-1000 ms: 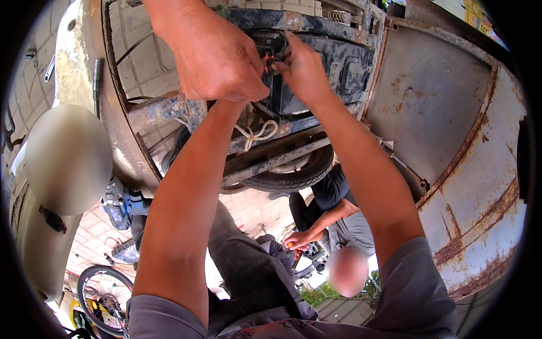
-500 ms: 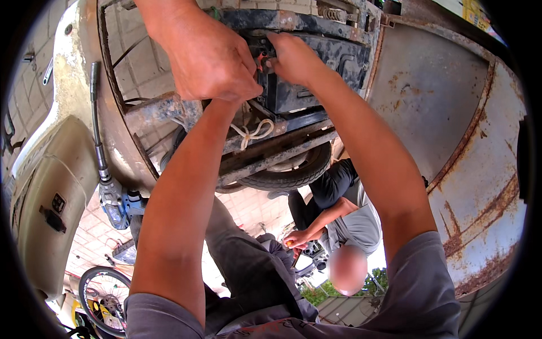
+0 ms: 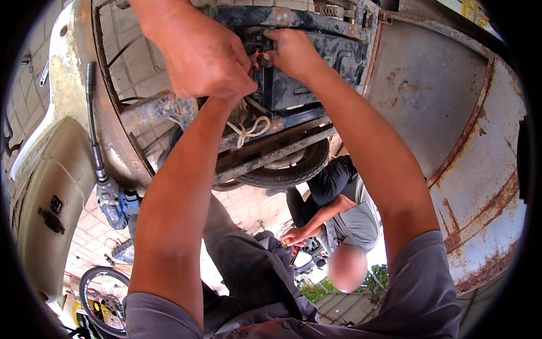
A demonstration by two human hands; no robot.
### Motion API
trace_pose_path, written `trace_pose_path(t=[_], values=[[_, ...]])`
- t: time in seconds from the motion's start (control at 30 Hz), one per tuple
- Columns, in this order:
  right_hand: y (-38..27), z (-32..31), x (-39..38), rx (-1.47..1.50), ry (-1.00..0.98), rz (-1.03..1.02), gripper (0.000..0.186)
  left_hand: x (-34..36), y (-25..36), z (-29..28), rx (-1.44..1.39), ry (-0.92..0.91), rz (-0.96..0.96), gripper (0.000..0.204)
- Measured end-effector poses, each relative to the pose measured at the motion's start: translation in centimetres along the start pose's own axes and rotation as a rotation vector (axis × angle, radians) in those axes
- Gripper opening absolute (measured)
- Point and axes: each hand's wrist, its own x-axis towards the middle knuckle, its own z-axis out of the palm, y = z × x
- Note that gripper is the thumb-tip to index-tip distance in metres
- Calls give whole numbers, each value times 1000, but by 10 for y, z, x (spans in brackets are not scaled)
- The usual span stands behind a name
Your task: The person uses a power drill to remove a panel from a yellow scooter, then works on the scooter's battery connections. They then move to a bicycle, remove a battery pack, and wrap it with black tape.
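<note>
Both my arms reach up to the underside of a rusty vehicle frame. My left hand (image 3: 197,53) is curled tight, its fingertips pinching at a small red wire end (image 3: 257,56) on the front of a black box (image 3: 316,73). My right hand (image 3: 293,52) faces it from the right, thumb and fingers closed on a small black fitting (image 3: 261,40) at the box's upper corner. The two hands nearly touch. What lies under the fingertips is hidden. A white cord (image 3: 248,130) is knotted just below the box.
A tyre (image 3: 282,172) sits under the frame rails. A rusted metal panel (image 3: 451,113) fills the right. A blue power tool with a flexible shaft (image 3: 113,198) hangs at the left beside a cream body panel (image 3: 51,186). Another person (image 3: 339,214) crouches beyond, handling small parts. A bicycle wheel (image 3: 101,288) lies lower left.
Both hands stay at the black box, with the fingers drawn closer together at its upper corner. The view has shifted slightly, showing more of the cream panel and the blue tool.
</note>
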Motion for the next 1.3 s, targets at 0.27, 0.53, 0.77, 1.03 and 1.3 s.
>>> trace_pose_path(t=[0.27,0.53,0.77,1.03,1.3], values=[[-16,-10,-6,-94,-70,85,44,3,10,-3,-17,-176,-80,35],[-10,-1,-12,42,-75,-109,30,8,11,6,-101,-272,-292,44],[1,-1,-14,132,-52,-194,39,5,16,3,-15,-12,-161,27],[7,-18,-5,209,-189,-143,36,-1,14,2,78,51,-62,23],[17,-8,-2,232,-240,-120,31,0,4,12,-141,69,-64,20]])
